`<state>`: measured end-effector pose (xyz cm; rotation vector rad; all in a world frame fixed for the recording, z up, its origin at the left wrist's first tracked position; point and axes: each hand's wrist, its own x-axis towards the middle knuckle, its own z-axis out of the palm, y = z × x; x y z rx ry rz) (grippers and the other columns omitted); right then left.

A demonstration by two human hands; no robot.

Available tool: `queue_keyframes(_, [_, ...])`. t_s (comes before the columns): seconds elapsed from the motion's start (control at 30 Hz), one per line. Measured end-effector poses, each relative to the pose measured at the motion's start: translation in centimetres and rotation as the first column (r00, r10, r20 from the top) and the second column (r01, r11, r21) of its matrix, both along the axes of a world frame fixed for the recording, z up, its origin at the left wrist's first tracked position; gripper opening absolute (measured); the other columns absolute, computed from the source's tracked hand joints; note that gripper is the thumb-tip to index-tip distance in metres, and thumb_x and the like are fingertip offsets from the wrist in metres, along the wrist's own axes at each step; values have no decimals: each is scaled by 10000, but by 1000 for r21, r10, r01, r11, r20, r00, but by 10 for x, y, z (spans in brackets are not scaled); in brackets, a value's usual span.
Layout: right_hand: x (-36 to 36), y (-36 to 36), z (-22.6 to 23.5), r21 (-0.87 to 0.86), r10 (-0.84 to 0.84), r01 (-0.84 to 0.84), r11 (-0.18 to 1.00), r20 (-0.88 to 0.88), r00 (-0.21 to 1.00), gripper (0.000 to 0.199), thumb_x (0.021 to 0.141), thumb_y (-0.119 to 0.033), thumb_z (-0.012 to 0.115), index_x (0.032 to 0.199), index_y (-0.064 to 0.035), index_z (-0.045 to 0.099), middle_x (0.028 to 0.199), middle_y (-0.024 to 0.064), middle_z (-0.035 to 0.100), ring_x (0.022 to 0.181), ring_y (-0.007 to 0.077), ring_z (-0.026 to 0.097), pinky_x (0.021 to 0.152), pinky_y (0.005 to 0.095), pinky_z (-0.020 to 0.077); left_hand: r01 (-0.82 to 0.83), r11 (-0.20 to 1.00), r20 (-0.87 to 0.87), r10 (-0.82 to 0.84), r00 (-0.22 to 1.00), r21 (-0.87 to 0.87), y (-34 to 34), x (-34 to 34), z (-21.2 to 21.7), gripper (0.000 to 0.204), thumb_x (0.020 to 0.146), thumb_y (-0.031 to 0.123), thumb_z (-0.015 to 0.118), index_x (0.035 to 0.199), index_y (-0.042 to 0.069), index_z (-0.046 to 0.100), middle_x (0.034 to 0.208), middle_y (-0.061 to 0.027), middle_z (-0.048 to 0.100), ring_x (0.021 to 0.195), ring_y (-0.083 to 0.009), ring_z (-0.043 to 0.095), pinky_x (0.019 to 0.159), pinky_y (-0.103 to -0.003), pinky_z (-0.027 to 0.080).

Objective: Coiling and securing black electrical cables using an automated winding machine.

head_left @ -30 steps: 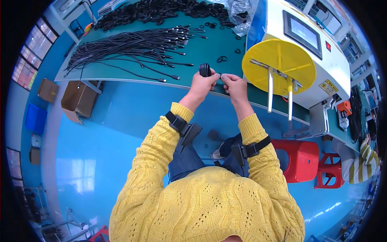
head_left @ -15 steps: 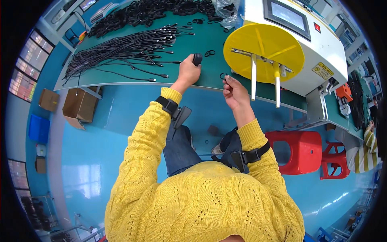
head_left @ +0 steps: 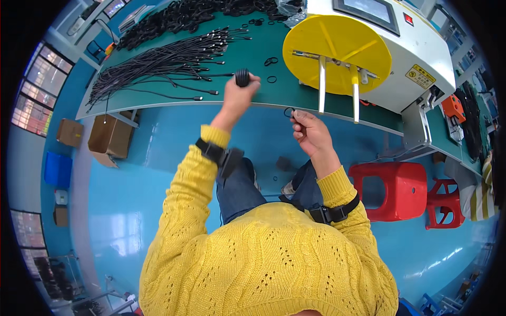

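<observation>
My left hand (head_left: 237, 95) is raised over the front edge of the green bench (head_left: 253, 52) and grips a small coiled black cable bundle (head_left: 242, 77). My right hand (head_left: 310, 130) hangs lower, just off the bench edge, and pinches a small black rubber ring (head_left: 289, 111) between its fingertips. Both arms wear yellow knit sleeves with black wrist straps. A few more black rings (head_left: 271, 61) lie on the bench beyond the left hand.
Long black cables (head_left: 158, 63) lie spread over the bench's left part, with a heap of coiled ones (head_left: 200, 10) behind. A white machine with a yellow disc and two metal rods (head_left: 337, 50) stands at the right. Red stools (head_left: 400, 189) and cardboard boxes (head_left: 108, 134) sit on the blue floor.
My hands have parted: the left went up and left onto the bench with the cable bundle, while the right dropped toward the bench edge holding the ring.
</observation>
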<state>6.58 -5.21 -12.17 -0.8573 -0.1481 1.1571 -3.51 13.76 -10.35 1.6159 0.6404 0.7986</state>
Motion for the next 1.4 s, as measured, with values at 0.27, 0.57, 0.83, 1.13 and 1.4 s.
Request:
queue_keyframes(0.27, [-37, -16, -13, -77, 220, -218, 973, 24, 975, 139, 849, -153, 592, 895, -22, 590, 781, 21, 556, 594, 55, 472, 455, 167, 361, 280, 831, 130, -248, 960, -481, -94, -60, -20, 133, 758, 72, 620, 867, 43, 549, 748, -38, 591, 562, -97, 522, 504, -238, 447])
queue_keyframes(0.57, [-58, -72, -10, 115, 335, -465, 878, 545, 768, 137, 840, -103, 574, 939, -9, 590, 742, 28, 579, 594, 61, 519, 491, 175, 426, 327, 752, 31, -379, 925, -573, -94, -67, -31, 136, 754, 50, 623, 864, 43, 545, 703, -22, 555, 544, -99, 515, 487, -237, 443])
queue_keyframes(0.83, [-10, -75, 21, -209, 481, -434, 876, 427, 766, 363, 811, -62, 580, 1172, -52, 543, 676, 41, 583, 545, 70, 549, 483, 195, 452, 524, 397, 187, -635, 750, -753, -116, -59, -19, 145, 756, 74, 641, 856, 45, 540, 674, -14, 509, 505, -81, 453, 433, -205, 381])
queue_keyframes(1.13, [-13, -47, 34, -417, 343, -427, 802, 908, -242, 454, 700, -109, 681, 1110, -31, 504, 731, 60, 591, 619, 92, 562, 456, 246, 420, 524, 280, 53, -845, 533, -804, -124, -60, -17, 175, 728, 31, 628, 865, 29, 520, 635, -5, 453, 464, -56, 358, 376, -184, 258])
queue_keyframes(1.4, [-27, -64, -11, -140, 307, -305, 942, -9, 952, 293, 797, -141, 595, 1022, 11, 484, 696, 86, 592, 616, 154, 580, 434, 285, 417, 537, 395, 236, -597, 767, -746, -127, -76, -16, 283, 711, -5, 617, 971, 9, 509, 758, -38, 494, 533, -57, 402, 401, -179, 282])
